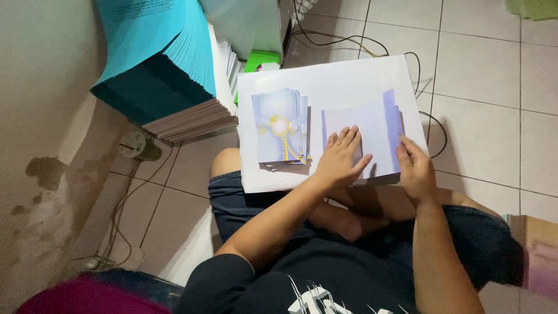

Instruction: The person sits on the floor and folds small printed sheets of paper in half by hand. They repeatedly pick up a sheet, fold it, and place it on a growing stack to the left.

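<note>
A large white sheet rests on my lap like a board. On its left lies a small stack of pale blue printed cards with a yellow motif. On its right lies a pale lilac folded card. My left hand lies flat on this card, fingers spread and pressing down. My right hand pinches the card's right edge with its fingertips.
A tall tilted stack of turquoise-edged paper stands at the upper left beside a stained wall. Black cables run over the tiled floor behind the sheet. A green object lies behind the sheet.
</note>
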